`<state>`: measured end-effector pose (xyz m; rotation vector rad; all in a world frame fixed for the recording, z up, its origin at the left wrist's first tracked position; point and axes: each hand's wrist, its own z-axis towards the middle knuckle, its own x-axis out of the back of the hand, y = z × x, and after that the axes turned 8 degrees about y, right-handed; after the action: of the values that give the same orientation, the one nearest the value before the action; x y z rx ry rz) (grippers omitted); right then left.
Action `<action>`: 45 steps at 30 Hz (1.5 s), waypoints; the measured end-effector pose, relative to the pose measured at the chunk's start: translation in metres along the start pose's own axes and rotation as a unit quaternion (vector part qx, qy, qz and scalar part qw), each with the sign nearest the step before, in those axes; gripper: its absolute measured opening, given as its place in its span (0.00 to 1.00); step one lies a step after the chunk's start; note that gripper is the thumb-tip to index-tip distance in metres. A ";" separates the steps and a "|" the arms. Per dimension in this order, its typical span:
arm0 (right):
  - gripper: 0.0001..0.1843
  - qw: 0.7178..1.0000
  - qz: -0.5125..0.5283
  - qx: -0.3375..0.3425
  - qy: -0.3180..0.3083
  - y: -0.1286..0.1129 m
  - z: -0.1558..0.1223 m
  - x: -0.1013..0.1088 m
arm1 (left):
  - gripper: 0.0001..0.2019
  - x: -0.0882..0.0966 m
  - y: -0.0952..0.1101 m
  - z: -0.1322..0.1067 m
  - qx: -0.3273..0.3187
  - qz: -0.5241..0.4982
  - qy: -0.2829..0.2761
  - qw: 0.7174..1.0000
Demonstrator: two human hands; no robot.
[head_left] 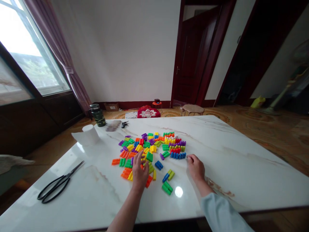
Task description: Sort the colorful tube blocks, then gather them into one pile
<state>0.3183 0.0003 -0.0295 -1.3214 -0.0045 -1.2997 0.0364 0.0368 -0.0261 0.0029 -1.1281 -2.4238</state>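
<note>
My left hand (140,172) hovers over or rests on the near part of a spread of colourful plastic toy pieces (126,154), its fingers apart. Whether its fingertips touch a piece, I cannot tell. My right hand (196,168) is closed, thumb and fingers together, just right of a row of blue pieces (178,155); anything inside the pinch is hidden. Behind that row, more pieces stand lined up by colour, among them a red row (175,150) and a purple row (177,143). Between my hands lie a blue pair (158,165), a blue and lime piece (168,175) and a green one (167,188).
Black-handled scissors (59,183) lie at the left of the white marble-patterned table (241,167). A paper roll (89,134), a camouflage flask (97,115) and small keys (124,124) stand or lie toward the far left. Beyond the table is a round stool (192,109).
</note>
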 end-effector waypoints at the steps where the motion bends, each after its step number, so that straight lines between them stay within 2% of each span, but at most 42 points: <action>1: 0.17 1.000 -0.001 -0.002 -0.001 -0.001 0.000 0.001 | 0.22 0.000 0.000 0.001 -0.005 0.000 0.008 1.000; 4: 0.17 1.000 -0.002 -0.003 -0.005 -0.002 0.000 0.002 | 0.18 0.001 0.002 0.002 -0.028 0.018 0.019 0.999; 6: 0.17 1.000 -0.004 -0.001 -0.005 -0.002 0.000 0.003 | 0.13 0.005 0.006 0.001 -0.046 0.026 0.002 0.999; 8: 0.17 1.000 -0.009 0.000 -0.003 0.000 0.000 0.003 | 0.11 0.010 0.015 -0.002 -0.061 0.027 -0.059 0.996; 11: 0.17 1.000 -0.015 0.001 -0.003 0.003 0.002 0.001 | 0.12 0.019 0.037 -0.011 -0.060 0.043 -0.194 0.978; 13: 0.17 1.000 -0.016 -0.001 -0.006 0.003 0.003 0.001 | 0.19 0.024 0.052 -0.017 -0.071 0.069 -0.271 0.957; 16: 0.17 1.000 -0.020 -0.009 -0.010 0.002 0.004 0.001 | 0.39 0.026 0.069 -0.026 -0.101 0.103 -0.365 0.920; 17: 0.17 1.000 -0.021 -0.011 -0.011 0.001 0.004 0.002 | 0.42 0.025 0.071 -0.029 -0.108 0.109 -0.388 0.909; 19: 0.17 1.000 -0.024 -0.014 -0.012 -0.001 0.003 0.003 | 0.40 0.022 0.073 -0.034 -0.115 0.117 -0.411 0.897; 24: 0.17 1.000 -0.021 -0.016 -0.001 0.000 0.004 0.004 | 0.19 0.011 0.068 -0.047 -0.120 0.124 -0.381 0.908; 30: 0.17 1.000 -0.017 -0.012 0.004 0.002 0.004 0.002 | 0.06 0.011 0.069 -0.054 -0.148 0.114 -0.325 0.927; 38: 0.17 1.000 -0.023 -0.013 -0.005 0.004 0.005 0.003 | 0.07 0.014 0.061 -0.042 -0.180 0.122 -0.290 0.932; 43: 0.18 1.000 -0.018 -0.014 -0.006 0.004 0.005 0.002 | 0.10 0.024 0.054 -0.026 -0.154 0.138 -0.280 0.938; 45: 0.18 1.000 -0.022 -0.014 -0.004 0.004 0.005 0.002 | 0.14 0.030 0.051 -0.023 -0.141 0.153 -0.278 0.938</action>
<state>0.3247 0.0019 -0.0291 -1.3579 -0.0209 -1.3354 0.0350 -0.0206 0.0012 -0.9304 -0.8902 -2.3271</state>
